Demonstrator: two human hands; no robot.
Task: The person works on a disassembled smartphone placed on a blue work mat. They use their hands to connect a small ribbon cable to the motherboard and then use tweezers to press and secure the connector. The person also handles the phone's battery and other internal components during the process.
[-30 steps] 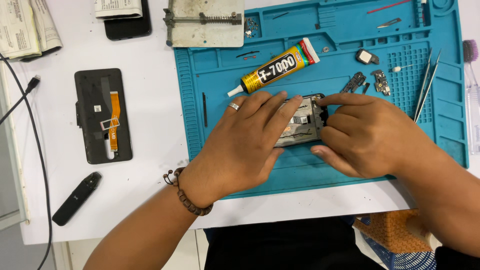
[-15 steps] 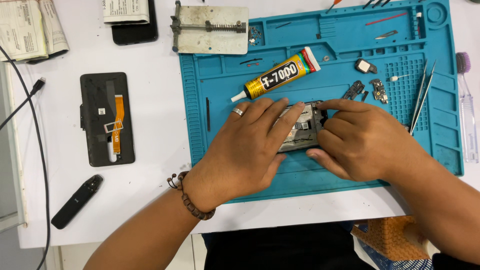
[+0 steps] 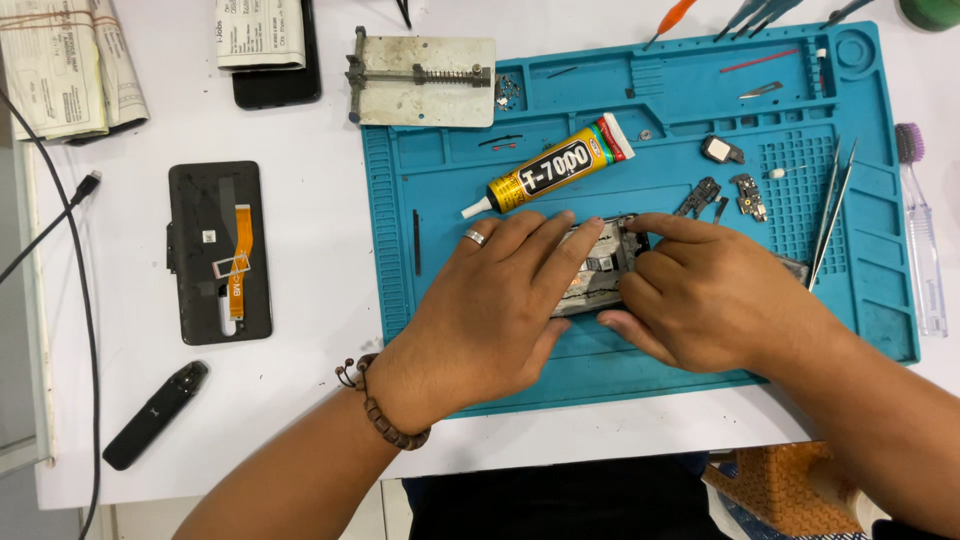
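Both hands pressing on an opened phone at the mat's near-middle.

I'm watching the left hand (image 3: 490,310) lying flat, fingers spread over the opened phone (image 3: 600,270) on the blue mat (image 3: 440,200); the right hand (image 3: 710,300) is curling around its right end, probably pinching it, with the glue tube (image 3: 550,165) lying just beyond.

Our left hand (image 3: 490,310) and right hand (image 3: 710,300) cover most of the opened phone (image 3: 600,270), hiding its lower part. Tool handles (image 3: 760,12) and a green object (image 3: 930,12) are cut off at the top edge.
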